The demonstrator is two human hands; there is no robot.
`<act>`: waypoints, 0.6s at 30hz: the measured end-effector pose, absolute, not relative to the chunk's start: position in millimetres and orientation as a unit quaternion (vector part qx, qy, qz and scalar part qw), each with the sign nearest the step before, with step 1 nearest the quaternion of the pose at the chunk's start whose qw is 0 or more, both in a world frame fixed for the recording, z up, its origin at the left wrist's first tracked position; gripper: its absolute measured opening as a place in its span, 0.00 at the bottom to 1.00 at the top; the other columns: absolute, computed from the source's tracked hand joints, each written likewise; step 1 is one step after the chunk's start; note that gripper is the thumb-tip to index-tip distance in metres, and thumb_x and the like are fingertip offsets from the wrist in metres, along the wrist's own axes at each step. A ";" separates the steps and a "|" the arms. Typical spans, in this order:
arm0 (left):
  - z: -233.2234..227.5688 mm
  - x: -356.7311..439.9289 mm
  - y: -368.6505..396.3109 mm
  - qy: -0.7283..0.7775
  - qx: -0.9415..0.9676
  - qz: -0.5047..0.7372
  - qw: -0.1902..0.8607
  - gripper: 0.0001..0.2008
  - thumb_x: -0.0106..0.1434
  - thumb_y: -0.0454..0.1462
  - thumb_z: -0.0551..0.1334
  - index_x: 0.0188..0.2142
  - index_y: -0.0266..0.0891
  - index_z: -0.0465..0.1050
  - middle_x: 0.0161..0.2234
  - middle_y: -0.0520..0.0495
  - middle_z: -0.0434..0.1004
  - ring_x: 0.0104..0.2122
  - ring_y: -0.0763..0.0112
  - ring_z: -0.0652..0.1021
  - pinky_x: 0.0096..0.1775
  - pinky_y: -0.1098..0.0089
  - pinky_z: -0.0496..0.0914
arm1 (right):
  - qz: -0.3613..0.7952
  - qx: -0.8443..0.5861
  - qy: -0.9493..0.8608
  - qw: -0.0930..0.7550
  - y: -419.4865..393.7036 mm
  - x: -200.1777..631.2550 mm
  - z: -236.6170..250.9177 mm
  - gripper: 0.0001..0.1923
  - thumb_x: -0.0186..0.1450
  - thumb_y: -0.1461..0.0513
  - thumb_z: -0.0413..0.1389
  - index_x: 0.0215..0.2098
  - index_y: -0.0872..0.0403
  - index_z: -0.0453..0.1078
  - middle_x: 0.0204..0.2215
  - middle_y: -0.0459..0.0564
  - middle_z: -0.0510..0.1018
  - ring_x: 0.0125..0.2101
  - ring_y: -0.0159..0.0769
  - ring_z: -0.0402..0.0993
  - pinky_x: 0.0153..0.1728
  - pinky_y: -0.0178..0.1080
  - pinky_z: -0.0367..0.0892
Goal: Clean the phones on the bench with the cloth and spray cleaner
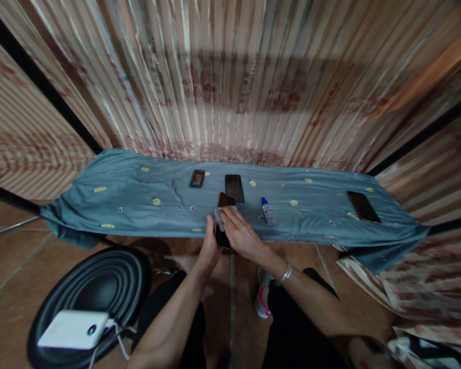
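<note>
Wiping dark phone mid-clean at the counter front edge: left hand clamps its lower end, right hand presses a grey cloth on it; second phone, third phone and spray bottle lie untouched, likely pending.

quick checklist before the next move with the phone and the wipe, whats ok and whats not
1. Left hand grips the dark phone by its lower part: ok.
2. Right hand presses the small grey wipe on the phone's face: ok.
3. Phone held over the front edge of the blue cloth, partly past it: not ok, a slip could drop it to the floor.
4. Small bottle lies beside the right hand, cap state: cannot tell.
5. Second phone lies flat just behind the held one, apart from it: ok.
6. Whether the screen is clean: cannot tell.
</note>
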State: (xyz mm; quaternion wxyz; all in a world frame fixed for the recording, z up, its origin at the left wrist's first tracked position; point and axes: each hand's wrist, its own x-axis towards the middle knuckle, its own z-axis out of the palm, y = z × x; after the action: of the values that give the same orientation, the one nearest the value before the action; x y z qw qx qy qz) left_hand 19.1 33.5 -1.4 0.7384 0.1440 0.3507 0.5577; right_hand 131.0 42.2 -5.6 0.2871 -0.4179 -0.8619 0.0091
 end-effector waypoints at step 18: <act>-2.7 31.4 33.5 0.381 0.144 0.566 0.717 0.25 0.66 0.54 0.53 0.38 0.37 0.80 0.42 0.44 0.83 0.53 0.63 0.77 0.59 0.63 0.66 | 0.017 -0.489 -0.790 0.369 9.5 122.9 -32.2 0.28 0.67 0.71 0.42 0.65 0.65 0.59 0.60 0.68 0.68 0.63 0.49 0.60 0.60 0.55 0.65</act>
State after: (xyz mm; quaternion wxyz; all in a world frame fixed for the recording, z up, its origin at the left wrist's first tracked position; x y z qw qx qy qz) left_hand 31.4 33.5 -2.7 0.7168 0.1444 0.3809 0.5659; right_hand 122.9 9.5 -32.2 0.3695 -0.4890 -0.7900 0.0172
